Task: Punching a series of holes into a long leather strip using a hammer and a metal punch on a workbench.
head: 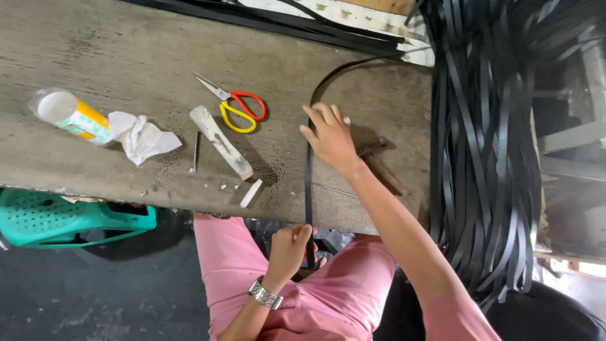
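Two hands work one black strap [308, 183], which runs taut between them across the wooden bench [126, 57]. Left hand [291, 246], below the bench edge over the lap, is closed around the strap's near end, thumb up; a wristwatch [265, 294] sits on that wrist. Right hand [329, 136] lies on the bench top, fingers spread and nearly flat, fingertips pressing the strap where it starts to curve away; it grips nothing. Judged: the press pins the strap while the lower hand keeps it straight.

Just beyond the right hand's wrist lies a dark tool handle [382, 167]. Further out: red-and-yellow scissors [237, 107], a pale wooden handle [221, 142], crumpled tissue [142, 136], a tipped plastic bottle [69, 115]. Opposite side: hanging mass of black straps [486, 158].
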